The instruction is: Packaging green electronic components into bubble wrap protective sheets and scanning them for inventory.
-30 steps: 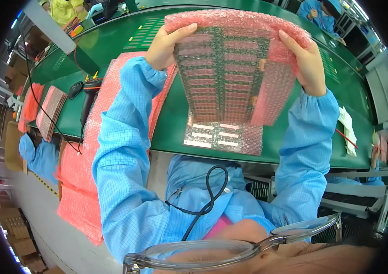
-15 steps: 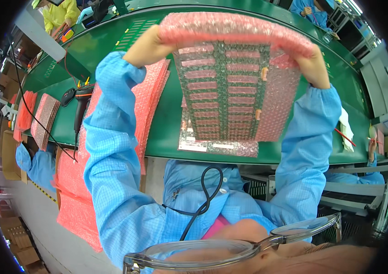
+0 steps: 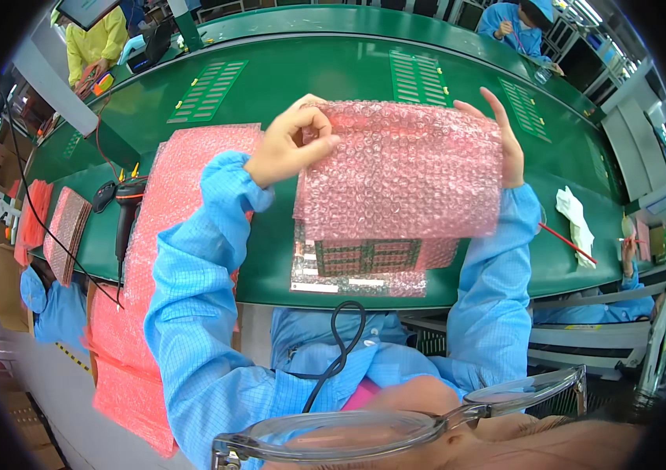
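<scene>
A pink bubble-wrap sheet or bag (image 3: 403, 176) stands upright before me over the bench, its top part folded down across the front. Below the fold, a green circuit board panel (image 3: 368, 257) shows through the clear wrap. My left hand (image 3: 292, 142) is closed at the upper left corner, thumb and forefinger curled together at the wrap's edge. At the right edge my right hand (image 3: 505, 145) has its fingers stretched up and apart, the palm beside the wrap; its inner side is partly hidden. Another wrapped piece with white labels (image 3: 313, 287) lies flat underneath, near the bench edge.
Pink bubble-wrap sheets (image 3: 192, 149) are stacked to the left, beside a handheld scanner (image 3: 128, 205) and a black mouse (image 3: 103, 197). Bare green boards (image 3: 419, 78) lie on the far bench. A white cloth (image 3: 576, 227) and a red stick (image 3: 568, 241) lie right. Co-workers sit beyond.
The wrapped panel has come down toward the bench. Its top flap now hangs over the front, covering most of the board. My right hand's fingers have straightened; my left hand stays at the wrap's corner.
</scene>
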The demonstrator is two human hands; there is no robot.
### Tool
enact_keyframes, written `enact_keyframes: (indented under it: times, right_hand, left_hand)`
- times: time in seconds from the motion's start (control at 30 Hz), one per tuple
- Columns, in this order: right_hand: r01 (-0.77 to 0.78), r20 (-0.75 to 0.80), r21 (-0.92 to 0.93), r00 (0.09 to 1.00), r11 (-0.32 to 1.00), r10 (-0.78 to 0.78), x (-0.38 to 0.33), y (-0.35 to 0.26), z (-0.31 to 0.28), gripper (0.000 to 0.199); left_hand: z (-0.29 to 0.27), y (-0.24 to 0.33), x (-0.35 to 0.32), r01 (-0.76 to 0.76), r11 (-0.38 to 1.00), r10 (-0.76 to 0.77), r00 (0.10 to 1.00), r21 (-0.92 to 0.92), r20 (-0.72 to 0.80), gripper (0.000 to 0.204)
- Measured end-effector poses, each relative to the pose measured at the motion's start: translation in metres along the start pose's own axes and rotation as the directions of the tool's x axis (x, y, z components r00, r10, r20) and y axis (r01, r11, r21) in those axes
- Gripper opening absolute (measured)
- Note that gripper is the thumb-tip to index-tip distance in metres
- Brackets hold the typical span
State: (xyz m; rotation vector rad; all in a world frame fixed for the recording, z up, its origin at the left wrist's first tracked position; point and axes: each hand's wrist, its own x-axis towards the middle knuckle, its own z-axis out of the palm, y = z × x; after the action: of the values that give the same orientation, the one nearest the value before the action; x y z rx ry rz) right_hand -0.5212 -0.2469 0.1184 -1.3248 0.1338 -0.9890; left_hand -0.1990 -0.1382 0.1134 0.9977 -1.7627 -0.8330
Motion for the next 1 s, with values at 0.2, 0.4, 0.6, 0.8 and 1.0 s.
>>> enact_keyframes:
  times: [0.2, 0.4, 0.6, 0.8, 1.0]
  right_hand:
    - [-0.284, -0.179, 0.24, 0.927, 0.928, 0.329, -0.062, 0.057, -0.041, 0.054]
    - [-0.559, -0.075, -0.15, 0.829, 0.815, 0.554, -0.098, 0.044, 0.006, 0.034]
    - [-0.176, -0.294, -0.253, 0.951, 0.951, 0.098, -0.078, -0.007, 0.022, 0.035]
    - [0.349, 0.235, -0.694, 0.936, 0.629, -0.261, -0.005, -0.039, 0.027, 0.021]
    - [0.353, 0.352, -0.927, 0.935, 0.127, -0.031, -0.043, 0.088, 0.015, 0.02]
  left_hand:
    - [0.057, -0.009, -0.017, -0.232, 0.833, 0.008, 0.913, -0.503, -0.408, 0.064]
    - [0.074, -0.037, -0.068, 0.382, 0.678, -0.428, 0.9, -0.628, 0.085, 0.05]
    - [0.023, 0.071, -0.042, 0.098, 0.976, -0.085, 0.994, -0.197, 0.072, 0.035]
    - [-0.032, 0.058, 0.032, -0.519, 0.798, 0.395, 0.835, 0.306, 0.384, 0.033]
    - [-0.017, -0.08, -0.021, -0.757, 0.262, 0.32, 0.653, 0.598, 0.686, 0.044]
